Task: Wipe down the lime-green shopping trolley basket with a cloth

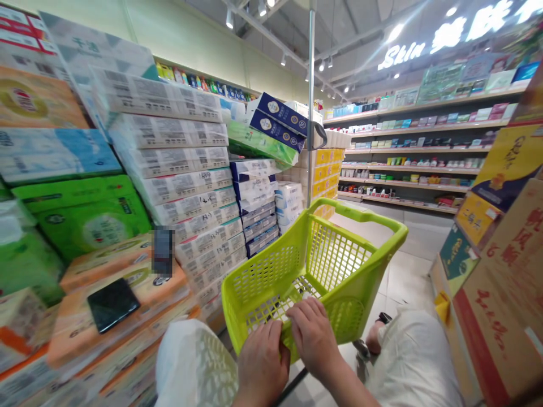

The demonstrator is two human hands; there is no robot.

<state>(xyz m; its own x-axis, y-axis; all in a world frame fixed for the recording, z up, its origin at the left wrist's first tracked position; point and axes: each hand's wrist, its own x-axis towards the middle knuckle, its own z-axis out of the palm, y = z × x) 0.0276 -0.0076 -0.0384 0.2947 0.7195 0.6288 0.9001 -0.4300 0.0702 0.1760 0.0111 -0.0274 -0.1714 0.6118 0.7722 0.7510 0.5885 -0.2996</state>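
Observation:
A lime-green plastic shopping basket with mesh walls stands on the floor right in front of me, and nothing shows inside it. My left hand curls its fingers over the basket's near rim. Beside it and touching it, my right hand is closed on the same rim. My knees in light trousers sit on either side of the basket.
Tall stacks of packaged tissue fill the left side, with a black phone lying on orange packs. Cardboard boxes line the right. A metal pole rises behind the basket. Stocked shelves stand beyond the tiled aisle.

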